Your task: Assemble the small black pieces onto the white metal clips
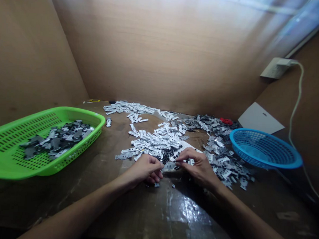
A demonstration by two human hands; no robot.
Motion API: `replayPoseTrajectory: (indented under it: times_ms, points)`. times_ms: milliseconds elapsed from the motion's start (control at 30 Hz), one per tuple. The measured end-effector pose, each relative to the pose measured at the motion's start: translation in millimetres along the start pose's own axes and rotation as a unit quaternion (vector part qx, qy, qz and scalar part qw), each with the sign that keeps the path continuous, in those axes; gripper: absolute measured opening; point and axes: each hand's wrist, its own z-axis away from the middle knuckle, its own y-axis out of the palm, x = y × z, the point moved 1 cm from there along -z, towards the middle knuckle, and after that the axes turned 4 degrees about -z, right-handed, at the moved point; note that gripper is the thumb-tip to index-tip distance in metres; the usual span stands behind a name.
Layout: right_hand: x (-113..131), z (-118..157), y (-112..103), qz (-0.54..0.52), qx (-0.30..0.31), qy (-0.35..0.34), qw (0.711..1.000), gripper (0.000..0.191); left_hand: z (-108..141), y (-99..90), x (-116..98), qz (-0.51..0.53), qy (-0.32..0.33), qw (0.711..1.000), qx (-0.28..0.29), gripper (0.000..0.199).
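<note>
My left hand (148,167) is closed in a pinch, its fingertips at the end of a flat grey metal piece (169,166). Facing it from the other side, my right hand (197,166) pinches thumb against forefinger; what lies between them is too small to make out. Just beyond both hands is a pile of small black round pieces (169,154). Around that pile lie many flat silver metal pieces (155,139) with cut-outs. One tiny loose part (173,186) sits on the table in front of my hands.
A green basket (100,125) at left holds grey and black pieces (58,139). On the right stands a blue basket (266,162), beside a heap of darker metal pieces (224,162). A red item (226,121) and a white card (261,118) lie behind. A cable (296,101) hangs from a socket (276,68).
</note>
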Motion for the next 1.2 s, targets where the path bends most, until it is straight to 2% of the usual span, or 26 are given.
replayPoseTrajectory:
  times_ms: [200, 467, 633, 1200]
  points:
    - [8, 5, 12, 0.007, 0.026, -0.007, 1.000, 0.005, 0, 2.2, -2, -0.005, -0.007, 1.000, 0.013, 0.033]
    - [0, 7, 23, 0.057, 0.047, -0.033, 0.997, 0.011, -2, 4.1, 2, -0.009, 0.009, 1.000, 0.024, 0.029]
    - [-1, 6, 24, 0.074, 0.056, -0.027, 0.995, 0.011, -1, 3.8, 2, -0.008, 0.007, 1.000, 0.023, 0.028]
    - [6, 7, 23, 0.122, 0.075, -0.076, 0.987, 0.013, -1, 2.2, 2, 0.007, 0.007, 1.000, 0.013, 0.028]
